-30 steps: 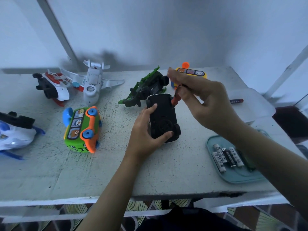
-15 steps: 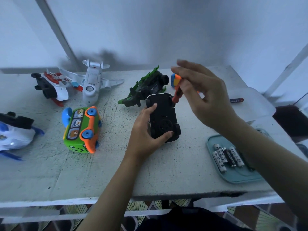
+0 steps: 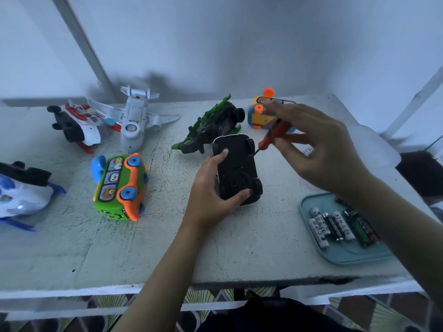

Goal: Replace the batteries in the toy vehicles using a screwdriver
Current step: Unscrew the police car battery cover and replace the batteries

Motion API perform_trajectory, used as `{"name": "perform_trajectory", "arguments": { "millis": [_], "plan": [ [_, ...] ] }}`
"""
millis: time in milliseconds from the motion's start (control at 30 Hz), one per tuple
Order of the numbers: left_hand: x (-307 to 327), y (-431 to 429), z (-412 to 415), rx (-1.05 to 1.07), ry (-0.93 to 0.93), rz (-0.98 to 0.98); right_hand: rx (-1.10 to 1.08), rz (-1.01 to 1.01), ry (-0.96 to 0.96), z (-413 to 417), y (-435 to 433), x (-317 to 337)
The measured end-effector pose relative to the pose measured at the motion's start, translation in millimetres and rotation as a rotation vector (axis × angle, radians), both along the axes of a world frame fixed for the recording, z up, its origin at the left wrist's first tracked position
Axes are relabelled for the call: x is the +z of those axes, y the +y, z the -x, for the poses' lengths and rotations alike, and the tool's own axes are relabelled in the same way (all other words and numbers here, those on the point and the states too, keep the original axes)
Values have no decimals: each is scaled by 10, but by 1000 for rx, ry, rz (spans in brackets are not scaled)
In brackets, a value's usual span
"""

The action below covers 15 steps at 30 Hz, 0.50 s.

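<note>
Grip of the right hand [image 3: 323, 149] pinches the orange screwdriver [image 3: 273, 135], with its tip at the edge of the upturned black toy car [image 3: 237, 168]; the left hand [image 3: 211, 195] clasps this car on the table [image 3: 72, 248]. Batteries [image 3: 340, 226] lie in the blue tray [image 3: 359, 257] nearby.

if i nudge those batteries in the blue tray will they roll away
Probably they'd roll a little: the batteries are smooth cylinders lying on their sides. They likely wouldn't escape, since the tray has a raised rim and they lie close together. They look rigid, likely dense for their size.
</note>
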<state>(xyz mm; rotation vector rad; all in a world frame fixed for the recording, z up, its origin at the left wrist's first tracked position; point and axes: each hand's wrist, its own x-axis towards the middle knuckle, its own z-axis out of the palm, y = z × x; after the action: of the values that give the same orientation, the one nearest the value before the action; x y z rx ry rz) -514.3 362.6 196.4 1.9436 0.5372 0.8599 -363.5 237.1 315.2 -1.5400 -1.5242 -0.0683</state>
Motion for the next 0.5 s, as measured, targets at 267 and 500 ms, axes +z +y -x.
{"name": "perform_trajectory", "arguments": {
  "millis": [267, 500],
  "plan": [
    [-3, 0, 8, 0, 2, -2, -168, -51, -214, 30, 3, -14],
    [-3, 0, 2, 4, 4, 0, -53, -21, 6, 75, 45, 24]
  ]
}}
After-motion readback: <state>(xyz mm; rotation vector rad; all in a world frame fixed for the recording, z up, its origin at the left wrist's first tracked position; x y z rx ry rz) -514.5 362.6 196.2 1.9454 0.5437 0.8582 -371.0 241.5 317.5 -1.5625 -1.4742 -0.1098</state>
